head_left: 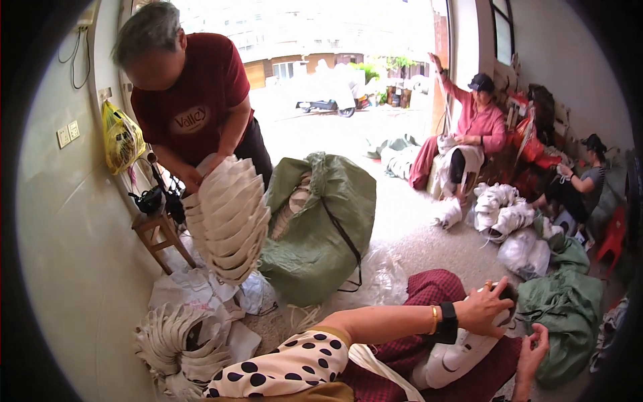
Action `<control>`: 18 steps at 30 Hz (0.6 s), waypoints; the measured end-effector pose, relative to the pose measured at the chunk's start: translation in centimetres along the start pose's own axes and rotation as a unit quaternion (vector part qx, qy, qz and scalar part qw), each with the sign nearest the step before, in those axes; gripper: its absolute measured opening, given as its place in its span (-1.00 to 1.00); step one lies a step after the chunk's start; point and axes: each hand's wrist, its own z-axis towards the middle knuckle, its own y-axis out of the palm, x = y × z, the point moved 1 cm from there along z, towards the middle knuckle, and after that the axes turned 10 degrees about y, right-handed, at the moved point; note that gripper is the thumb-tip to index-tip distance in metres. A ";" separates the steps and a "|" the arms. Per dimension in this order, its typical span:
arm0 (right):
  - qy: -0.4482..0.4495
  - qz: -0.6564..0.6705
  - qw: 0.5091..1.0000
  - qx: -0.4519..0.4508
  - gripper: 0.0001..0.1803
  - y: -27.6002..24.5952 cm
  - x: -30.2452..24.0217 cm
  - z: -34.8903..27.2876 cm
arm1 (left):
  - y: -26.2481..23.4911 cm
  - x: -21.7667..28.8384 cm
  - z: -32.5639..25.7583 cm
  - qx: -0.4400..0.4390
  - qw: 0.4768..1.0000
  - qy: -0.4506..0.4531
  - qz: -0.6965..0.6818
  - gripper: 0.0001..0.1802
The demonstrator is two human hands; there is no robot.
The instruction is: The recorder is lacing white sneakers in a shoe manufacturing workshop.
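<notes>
My left hand (485, 309), with a black watch and a gold bangle at the wrist, reaches across my lap and grips the top end of a white moulded piece (455, 358). That piece lies on my red checked lap (429, 288). The hand covers its dark upper end. My right hand (532, 352) comes up from the lower edge just right of the piece, fingers apart and slightly curled, with nothing in it. My left sleeve (288, 365) is cream with black dots.
A person in a dark red shirt stands at the left and holds a tall stack of white pieces (228, 218). Beside it are a stuffed green sack (321, 228) and a wooden stool (157, 231). More white pieces (177, 338) lie at the lower left. Two seated people work at the right near another green sack (566, 308).
</notes>
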 end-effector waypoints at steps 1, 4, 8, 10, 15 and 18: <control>-0.099 -0.070 0.992 0.031 -0.58 -0.1 1.1 0.4 | -0.1 -0.1 -0.2 0.000 1.000 -0.005 0.000 -0.23; -0.176 -0.150 0.972 0.045 -0.59 -1.1 -1.0 0.6 | -0.8 -0.2 -0.7 -0.010 1.000 -0.021 0.000 -0.28; -0.310 -0.215 0.918 0.119 -0.57 -6.0 2.0 3.2 | -0.8 -0.3 -0.5 -0.042 0.999 -0.027 -0.015 -0.28; -0.355 -0.257 0.877 0.199 -0.58 -6.4 1.8 3.1 | -0.5 -1.0 -1.2 0.017 0.999 -0.011 -0.042 -0.26; -0.097 -0.214 0.971 -0.040 -0.60 -6.4 17.4 6.5 | 1.9 -2.2 1.9 0.029 0.998 0.056 -0.008 -0.29; -0.005 -0.027 0.999 -0.043 -0.67 -1.6 12.6 2.8 | 0.1 0.5 2.7 -0.029 1.000 -0.010 -0.007 -0.32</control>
